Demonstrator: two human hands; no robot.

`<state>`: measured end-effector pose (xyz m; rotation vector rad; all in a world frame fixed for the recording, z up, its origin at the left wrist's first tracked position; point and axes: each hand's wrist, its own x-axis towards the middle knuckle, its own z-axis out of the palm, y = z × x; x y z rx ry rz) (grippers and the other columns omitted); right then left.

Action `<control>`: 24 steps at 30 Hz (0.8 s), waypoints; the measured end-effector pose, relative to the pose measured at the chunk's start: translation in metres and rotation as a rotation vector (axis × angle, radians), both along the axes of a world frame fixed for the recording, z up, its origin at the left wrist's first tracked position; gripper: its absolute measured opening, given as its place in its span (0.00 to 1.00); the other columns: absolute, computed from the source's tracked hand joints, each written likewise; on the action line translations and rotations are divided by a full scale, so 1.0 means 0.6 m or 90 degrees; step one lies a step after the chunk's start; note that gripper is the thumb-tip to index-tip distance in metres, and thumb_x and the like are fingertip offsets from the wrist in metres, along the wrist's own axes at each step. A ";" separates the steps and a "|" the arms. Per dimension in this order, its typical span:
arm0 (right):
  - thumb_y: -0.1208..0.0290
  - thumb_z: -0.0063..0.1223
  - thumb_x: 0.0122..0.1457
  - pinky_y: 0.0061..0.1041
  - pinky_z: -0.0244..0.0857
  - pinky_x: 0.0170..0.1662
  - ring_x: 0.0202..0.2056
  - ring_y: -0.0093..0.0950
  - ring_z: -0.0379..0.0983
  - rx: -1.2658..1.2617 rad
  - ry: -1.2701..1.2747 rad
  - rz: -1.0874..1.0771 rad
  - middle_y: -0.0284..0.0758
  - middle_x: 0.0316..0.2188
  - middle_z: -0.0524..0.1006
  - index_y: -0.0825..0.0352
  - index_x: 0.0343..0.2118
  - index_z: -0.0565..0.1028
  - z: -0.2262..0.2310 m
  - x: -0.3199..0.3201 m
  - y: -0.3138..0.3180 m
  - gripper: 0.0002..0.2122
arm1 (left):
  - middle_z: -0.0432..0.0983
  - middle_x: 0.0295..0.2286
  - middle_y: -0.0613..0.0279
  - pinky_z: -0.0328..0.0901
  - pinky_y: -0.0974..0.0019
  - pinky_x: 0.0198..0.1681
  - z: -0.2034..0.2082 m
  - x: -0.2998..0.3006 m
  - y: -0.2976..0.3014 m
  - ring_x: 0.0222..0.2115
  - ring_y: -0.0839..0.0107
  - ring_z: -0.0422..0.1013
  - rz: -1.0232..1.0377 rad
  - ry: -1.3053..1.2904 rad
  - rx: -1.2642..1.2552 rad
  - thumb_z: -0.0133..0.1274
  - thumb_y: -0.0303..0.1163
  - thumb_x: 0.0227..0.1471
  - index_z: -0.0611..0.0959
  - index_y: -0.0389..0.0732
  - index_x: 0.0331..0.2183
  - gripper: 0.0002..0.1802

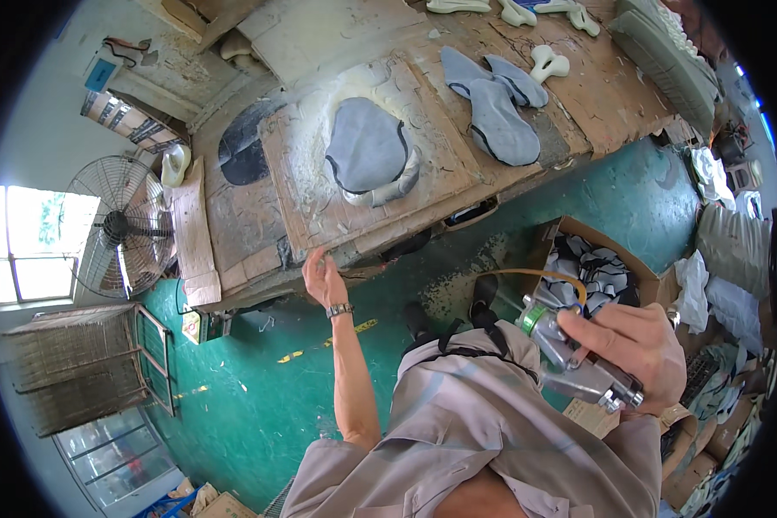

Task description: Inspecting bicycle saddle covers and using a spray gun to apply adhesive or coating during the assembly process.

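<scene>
My right hand (634,354) is wrapped round a metal spray gun (570,350) with a green ring and a yellowish hose, held up at the right in front of my body. My left hand (322,278) is at the front edge of the workbench, its fingers loosely bent and apart; whether they touch the edge I cannot tell. Just beyond it, a grey fabric cover (367,145) with black edging lies on a pale, residue-crusted cardboard sheet (298,207). A whitish padded rim (384,194) shows under the cover's near side.
More grey covers (502,121) lie farther right on the bench, near white saddle-shaped shells (548,63). A large fan (116,224) stands left of the bench. On the green floor, a cardboard box (647,281) of grey and black pieces sits right of my feet. Several bags and boxes line the right side.
</scene>
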<state>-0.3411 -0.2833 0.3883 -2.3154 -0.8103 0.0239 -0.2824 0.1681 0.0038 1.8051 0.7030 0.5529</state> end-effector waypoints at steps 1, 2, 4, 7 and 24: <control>0.69 0.65 0.46 0.30 0.66 0.22 0.23 0.30 0.74 -0.006 0.030 0.062 0.34 0.23 0.75 0.71 0.57 0.76 -0.001 0.000 -0.003 0.31 | 0.76 0.49 0.58 0.71 0.64 0.46 0.005 0.019 -0.002 0.46 0.67 0.76 -0.026 -0.048 0.018 0.60 0.22 0.51 0.87 0.39 0.42 0.14; 0.69 0.65 0.46 0.30 0.68 0.23 0.24 0.31 0.75 -0.031 0.005 -0.013 0.34 0.23 0.75 0.71 0.56 0.76 0.000 -0.008 0.007 0.31 | 0.76 0.50 0.58 0.71 0.64 0.46 0.010 0.043 -0.006 0.45 0.66 0.76 -0.054 -0.096 0.035 0.60 0.21 0.51 0.87 0.40 0.42 0.15; 0.66 0.65 0.45 0.29 0.65 0.26 0.23 0.31 0.74 -0.011 -0.032 -0.115 0.33 0.22 0.75 0.71 0.51 0.79 -0.001 -0.017 0.032 0.27 | 0.76 0.51 0.54 0.71 0.60 0.49 0.025 0.102 -0.010 0.46 0.60 0.76 -0.105 -0.055 0.189 0.62 0.21 0.48 0.87 0.41 0.42 0.16; 0.64 0.65 0.45 0.29 0.63 0.32 0.24 0.30 0.73 0.004 0.025 -0.180 0.32 0.23 0.76 0.71 0.46 0.83 -0.008 -0.019 0.025 0.24 | 0.76 0.51 0.52 0.67 0.53 0.55 0.062 0.190 -0.011 0.52 0.55 0.72 -0.179 -0.082 0.362 0.65 0.24 0.45 0.87 0.44 0.44 0.19; 0.69 0.67 0.44 0.33 0.72 0.33 0.29 0.39 0.78 0.077 0.097 -0.168 0.40 0.30 0.78 0.73 0.61 0.71 -0.050 -0.026 -0.126 0.36 | 0.80 0.46 0.62 0.65 0.53 0.57 0.215 0.410 -0.102 0.53 0.57 0.71 -0.391 -0.024 0.682 0.70 0.33 0.36 0.91 0.47 0.25 0.08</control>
